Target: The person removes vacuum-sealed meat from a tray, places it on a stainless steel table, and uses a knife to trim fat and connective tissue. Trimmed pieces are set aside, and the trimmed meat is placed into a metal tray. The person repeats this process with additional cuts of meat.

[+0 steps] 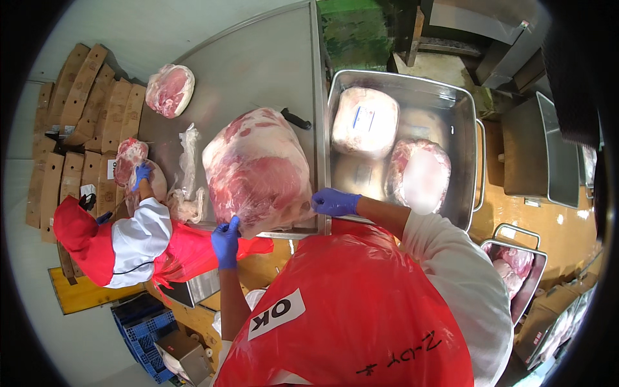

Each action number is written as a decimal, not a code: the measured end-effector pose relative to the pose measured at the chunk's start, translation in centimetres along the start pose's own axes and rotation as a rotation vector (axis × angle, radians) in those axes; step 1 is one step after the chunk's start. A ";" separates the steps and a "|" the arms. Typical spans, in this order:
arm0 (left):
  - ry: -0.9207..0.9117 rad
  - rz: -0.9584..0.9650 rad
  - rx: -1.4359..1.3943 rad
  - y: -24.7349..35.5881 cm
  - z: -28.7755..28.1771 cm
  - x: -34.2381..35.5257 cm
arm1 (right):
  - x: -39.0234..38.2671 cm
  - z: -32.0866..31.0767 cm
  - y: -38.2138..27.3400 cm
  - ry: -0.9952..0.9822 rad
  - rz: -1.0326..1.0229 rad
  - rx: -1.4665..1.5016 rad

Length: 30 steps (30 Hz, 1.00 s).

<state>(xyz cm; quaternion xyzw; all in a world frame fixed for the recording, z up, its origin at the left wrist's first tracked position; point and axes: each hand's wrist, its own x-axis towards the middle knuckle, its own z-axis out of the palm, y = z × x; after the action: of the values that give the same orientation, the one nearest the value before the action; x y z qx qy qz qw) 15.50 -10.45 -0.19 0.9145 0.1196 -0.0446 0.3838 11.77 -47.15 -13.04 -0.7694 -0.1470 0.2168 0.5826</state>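
A large piece of raw meat [255,164] in clear plastic lies on the steel table [238,61]. My left hand [225,245], in a blue glove, pinches the plastic at its lower left. My right hand [335,201], also blue-gloved, is closed on the plastic at its lower right corner. A black-handled knife [295,117] lies beyond the meat's upper right. Crumpled clear plastic [188,164] is left of the meat. A smaller meat piece [169,91] sits at the far left of the table.
A co-worker [138,245] in red handles other meat [131,155] at left, beside stacked cardboard boxes [77,109]. A steel tub [467,161] on the right holds several wrapped pieces. A smaller tub [538,271] with meat stands lower right. Blue plastic pallets [138,332] lie lower left.
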 end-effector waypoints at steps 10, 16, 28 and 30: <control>0.073 0.023 -0.229 -7.9 -1.5 0.0 | 1.1 1.1 1.6 0.483 0.204 0.601; -0.381 -0.443 -0.267 -0.9 2.5 -5.0 | 7.0 -5.5 -2.8 0.664 0.211 0.388; -0.152 -0.439 -0.658 -2.8 2.7 -1.5 | 1.2 3.5 2.4 0.337 0.324 -0.061; -0.147 -0.421 -0.666 -3.2 2.0 -0.9 | 3.4 0.3 2.2 0.550 0.222 -0.041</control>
<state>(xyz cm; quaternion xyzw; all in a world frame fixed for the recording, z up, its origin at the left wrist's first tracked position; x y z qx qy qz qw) 13.84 -9.84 -3.63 0.6898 0.2846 -0.1465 0.6494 14.47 -45.89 -15.75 -0.8223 0.0970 0.0595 0.5576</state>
